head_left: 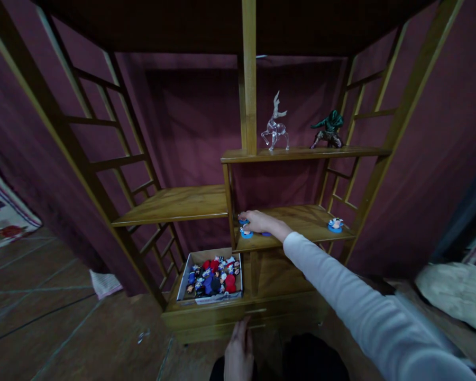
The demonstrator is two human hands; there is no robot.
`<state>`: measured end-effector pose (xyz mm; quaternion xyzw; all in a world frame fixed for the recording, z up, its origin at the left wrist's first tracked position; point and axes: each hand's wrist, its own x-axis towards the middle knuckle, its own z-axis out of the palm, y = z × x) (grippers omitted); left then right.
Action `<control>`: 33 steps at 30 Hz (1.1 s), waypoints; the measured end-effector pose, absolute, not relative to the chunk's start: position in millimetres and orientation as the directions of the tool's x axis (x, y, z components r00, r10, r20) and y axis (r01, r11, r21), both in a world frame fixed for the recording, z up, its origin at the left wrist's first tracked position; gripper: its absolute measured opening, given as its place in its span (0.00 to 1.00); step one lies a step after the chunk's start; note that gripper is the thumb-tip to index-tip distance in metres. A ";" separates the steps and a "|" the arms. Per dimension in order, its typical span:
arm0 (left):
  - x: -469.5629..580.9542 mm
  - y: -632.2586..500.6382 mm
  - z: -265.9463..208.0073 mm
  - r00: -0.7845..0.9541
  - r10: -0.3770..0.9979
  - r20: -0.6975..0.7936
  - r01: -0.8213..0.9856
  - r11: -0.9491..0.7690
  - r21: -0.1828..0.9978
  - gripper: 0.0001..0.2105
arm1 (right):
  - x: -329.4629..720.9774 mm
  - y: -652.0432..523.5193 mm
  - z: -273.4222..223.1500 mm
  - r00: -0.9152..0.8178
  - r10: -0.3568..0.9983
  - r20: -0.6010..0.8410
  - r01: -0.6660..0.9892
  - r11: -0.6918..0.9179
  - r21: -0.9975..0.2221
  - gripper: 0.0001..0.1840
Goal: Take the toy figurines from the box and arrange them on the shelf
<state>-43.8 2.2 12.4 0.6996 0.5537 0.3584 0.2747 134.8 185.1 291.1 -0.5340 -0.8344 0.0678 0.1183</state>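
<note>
My right hand reaches to the left end of the middle right shelf. Its fingers are closed over a small figurine with a blue base, mostly covered by the fingertips. Just in front stands another small figurine, also on a blue round base. Part of a purple-blue base peeks out below my wrist. At the shelf's right end is one more blue-based figurine. My left hand is low before the drawer front, fingers stretched out, with nothing in it.
A cardboard box of several small figurines sits on the lower left ledge. On the upper right shelf stand a clear glass deer and a green-cloaked figure. A wooden post divides the unit. A cable crosses the floor.
</note>
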 end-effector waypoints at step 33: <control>-40.5 -9.6 33.3 0.226 0.964 0.139 0.620 -0.252 0.743 0.17 | 128.8 178.7 269.0 -0.336 0.941 0.023 0.936 0.337 -0.106 0.20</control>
